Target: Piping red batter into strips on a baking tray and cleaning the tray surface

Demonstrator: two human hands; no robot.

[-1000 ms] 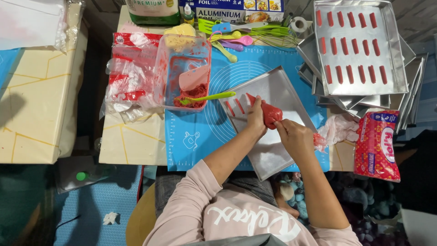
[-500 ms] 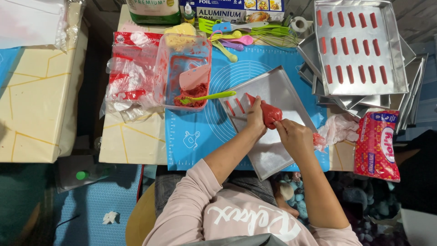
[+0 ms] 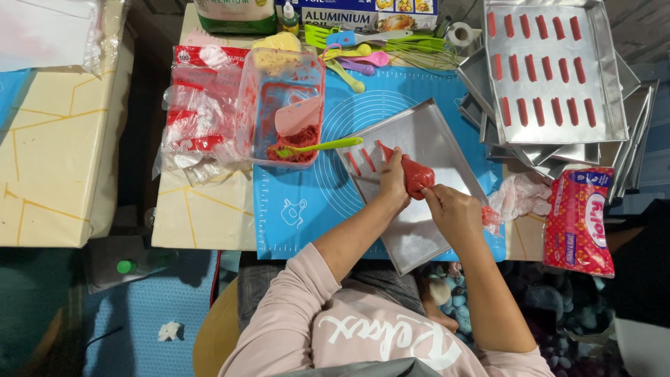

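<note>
A red-filled piping bag (image 3: 414, 173) lies tilted over a silver baking tray (image 3: 447, 146) on the blue mat (image 3: 307, 202). My left hand (image 3: 393, 183) grips the bag near its tip. My right hand (image 3: 452, 211) squeezes the twisted back end. The tip points at the tray's upper left corner, where two short red strips (image 3: 361, 162) lie side by side. The rest of that tray is bare metal.
A clear tub (image 3: 283, 105) of red paste holds a pink scraper and a green spatula (image 3: 317, 147). A second tray (image 3: 551, 70) with rows of red strips tops a stack of trays at the right. A red packet (image 3: 579, 220), plastic bags (image 3: 199, 112) and utensils (image 3: 363, 52) ring the mat.
Both hands and the piping bag stay in nearly the same place over the tray; the view has barely shifted.
</note>
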